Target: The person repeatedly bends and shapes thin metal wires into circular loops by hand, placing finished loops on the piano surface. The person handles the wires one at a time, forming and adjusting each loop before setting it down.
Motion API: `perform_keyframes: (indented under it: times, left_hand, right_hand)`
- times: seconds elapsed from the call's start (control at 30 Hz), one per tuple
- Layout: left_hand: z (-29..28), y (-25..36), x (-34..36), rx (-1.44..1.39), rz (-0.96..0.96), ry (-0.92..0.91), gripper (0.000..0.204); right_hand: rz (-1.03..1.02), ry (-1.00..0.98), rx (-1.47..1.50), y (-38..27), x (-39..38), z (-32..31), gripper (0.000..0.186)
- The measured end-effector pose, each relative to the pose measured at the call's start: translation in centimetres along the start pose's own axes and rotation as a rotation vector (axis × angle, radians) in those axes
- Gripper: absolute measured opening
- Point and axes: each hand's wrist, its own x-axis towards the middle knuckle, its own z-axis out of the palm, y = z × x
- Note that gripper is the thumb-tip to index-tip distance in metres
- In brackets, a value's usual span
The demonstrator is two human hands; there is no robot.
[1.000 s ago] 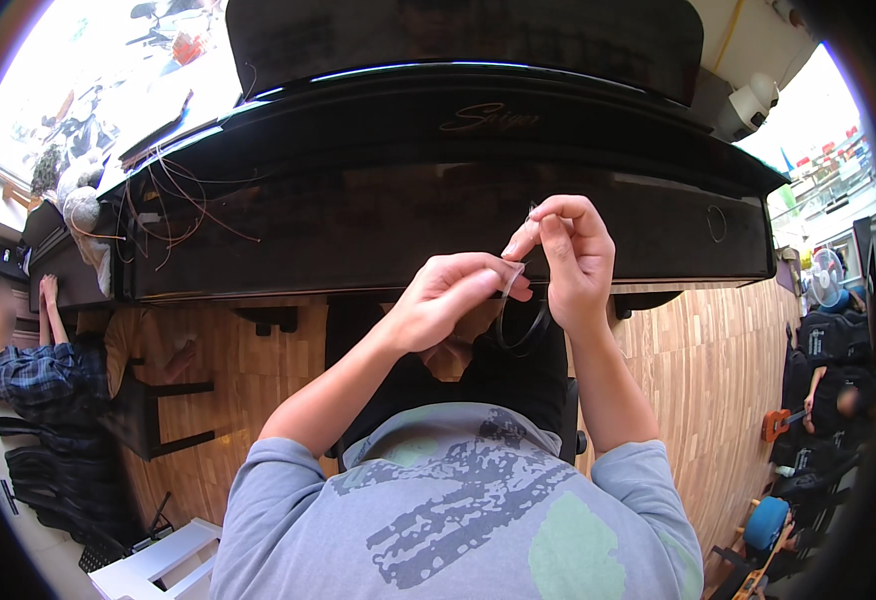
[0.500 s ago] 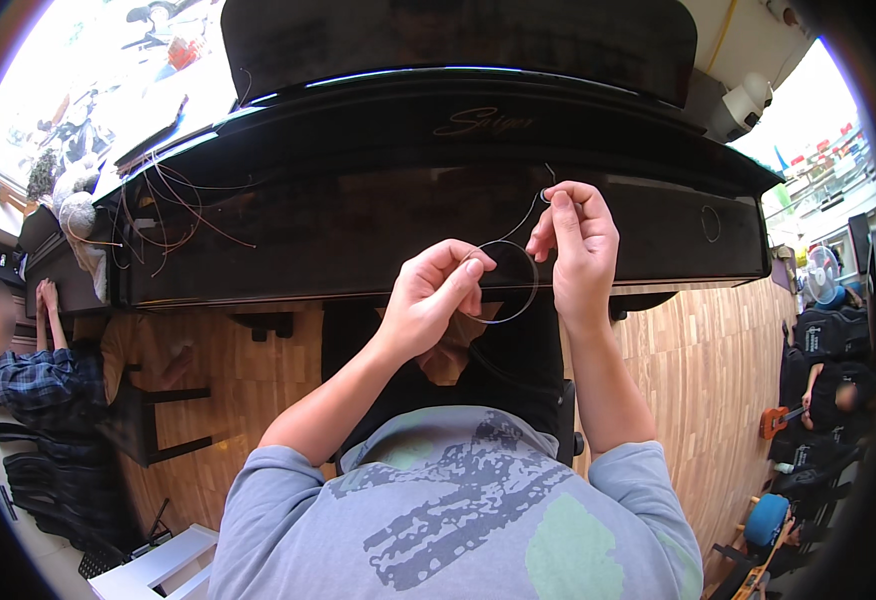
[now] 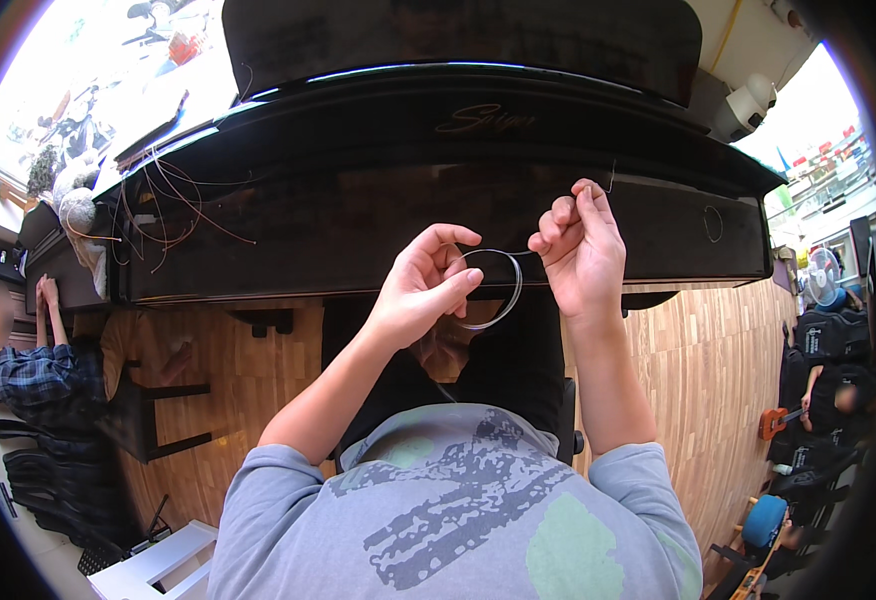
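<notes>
Thin, shiny metal wire [image 3: 493,290] forms a round loop. Left hand [image 3: 420,285] pinches its left side; right hand [image 3: 580,245], fist closed, grips its upper end.

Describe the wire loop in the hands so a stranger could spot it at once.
Start at the big black piano across the top. In front of its dark front panel, the left hand and right hand hold a thin wire loop between them. Unlike the loose reddish wires on the piano's left, it is pale and coiled round.

Both hands [image 3: 503,275] on a wire loop [image 3: 490,290] before a black piano [image 3: 358,200]
</notes>
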Motion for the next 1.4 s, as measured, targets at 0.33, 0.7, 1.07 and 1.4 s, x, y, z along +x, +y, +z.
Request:
perform_keyframes:
  times: [0.33, 0.7, 1.07, 1.4]
  left_hand:
    - [-0.9, 0.9, -0.2, 0.365, -0.088, -0.12, 0.031]
    - [-2.9, 1.9, -0.8, 0.451, -0.068, -0.033, 0.024]
    - [-2.5, 2.0, 0.4, 0.143, 0.064, 0.059, 0.015]
    - [-2.2, 2.5, 0.4, -0.472, -0.137, -0.183, 0.023]
  right_hand:
    - [-0.088, -0.072, -0.102, -0.7, 0.0, -0.1, 0.015]
    - [-0.245, -0.141, -0.088, -3.0, 0.8, -1.0, 0.016]
    - [-0.504, -0.594, -0.521, -1.4, -2.7, -0.4, 0.013]
    - [-0.422, -0.513, -1.163, -0.1, -2.8, -0.4, 0.018]
